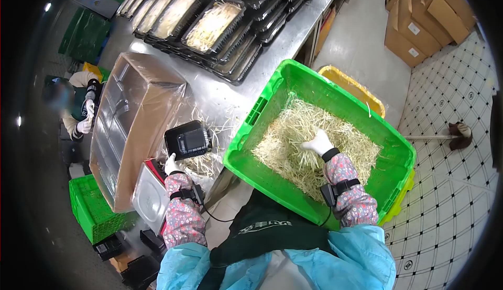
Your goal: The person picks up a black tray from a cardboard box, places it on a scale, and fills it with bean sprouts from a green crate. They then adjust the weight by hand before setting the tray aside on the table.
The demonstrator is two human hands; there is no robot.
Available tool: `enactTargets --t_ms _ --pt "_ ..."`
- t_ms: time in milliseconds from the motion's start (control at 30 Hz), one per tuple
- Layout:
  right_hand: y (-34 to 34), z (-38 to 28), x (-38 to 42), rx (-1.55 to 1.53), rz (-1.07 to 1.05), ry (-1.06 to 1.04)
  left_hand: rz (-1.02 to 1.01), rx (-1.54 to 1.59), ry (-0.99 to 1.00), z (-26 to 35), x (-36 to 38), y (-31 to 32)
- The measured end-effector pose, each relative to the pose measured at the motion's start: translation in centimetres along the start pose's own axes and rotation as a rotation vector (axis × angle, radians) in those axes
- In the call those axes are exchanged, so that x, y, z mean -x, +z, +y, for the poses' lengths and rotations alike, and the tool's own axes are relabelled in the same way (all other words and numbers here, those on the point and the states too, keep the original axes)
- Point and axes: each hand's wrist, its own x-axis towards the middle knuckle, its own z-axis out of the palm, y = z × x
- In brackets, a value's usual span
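My left hand [171,165], in a white glove, grips the near edge of a black plastic tray [184,142] and holds it tilted above the steel table. No sprouts show inside the tray. My right hand [318,144], gloved too, is down in a large heap of bean sprouts [277,151] in the green plastic bin [233,156]. Its fingers are closed around a clump of them and are partly hidden. Loose sprouts lie on the table around the tray.
Stacked black trays filled with sprouts [215,25] stand on the steel table [272,54]. A cardboard box lined with plastic [152,117] and a scale [149,198] are at left. Behind the bin is a yellow basket [356,88]. Another person [78,104] works at far left.
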Motion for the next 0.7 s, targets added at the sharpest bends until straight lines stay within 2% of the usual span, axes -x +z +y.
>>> enactTargets --t_ms 33,67,100,133,167,200,233,300,367,400,500,533,567,667,700 --pt "-0.6 -1.6 0.8 0.016 0.008 -0.013 0.042 0.083 0.012 -0.1 0.1 0.5" --pt "-0.9 -3.2 1.7 0.114 0.049 -0.115 -0.02 0.092 0.121 -1.6 -4.0 -0.1" --pt "-1.0 -4.5 2.3 0.211 0.09 -0.22 -0.028 0.116 0.117 -1.3 -3.1 0.5" --pt "-0.7 -3.4 1.6 0.209 0.1 -0.25 -0.037 0.185 0.22 -0.6 -1.0 1.2" --pt "-0.6 -5.5 2.3 0.225 0.106 -0.27 -0.042 0.256 0.324 0.1 0.1 1.5" --pt "-0.3 -9.2 3.8 0.256 0.118 -0.311 0.074 -0.339 0.852 -0.2 -1.0 0.8" --pt "0.3 -12.3 5.0 0.286 0.126 -0.353 -0.002 0.047 0.713 3.1 5.5 2.3" --pt "2.3 -17.4 5.9 0.32 0.069 -0.425 -0.043 0.146 0.772 6.1 9.9 2.7" --pt "5.9 -24.1 8.1 0.715 0.09 -0.392 -0.151 0.291 1.022 8.8 14.4 2.3" --pt "8.2 -25.7 8.3 0.774 0.11 -0.518 -0.118 0.16 1.194 10.3 16.7 1.5" --pt "16.1 -31.5 9.6 0.997 0.081 -0.663 -0.038 -0.238 1.636 12.8 20.3 -2.3" --pt "18.9 -31.3 8.6 0.983 0.165 -0.931 -0.073 -0.327 1.63 13.1 21.1 -3.5" --pt "22.0 -32.2 8.5 0.987 0.14 -0.967 -0.108 -0.418 1.617 13.0 21.6 -4.9" --pt "30.8 -36.0 10.9 0.965 0.069 -1.083 -0.253 -0.418 1.443 10.7 18.4 -8.8" --pt "33.4 -36.6 11.4 0.961 0.041 -1.118 -0.207 -0.379 1.398 9.4 16.4 -10.4"
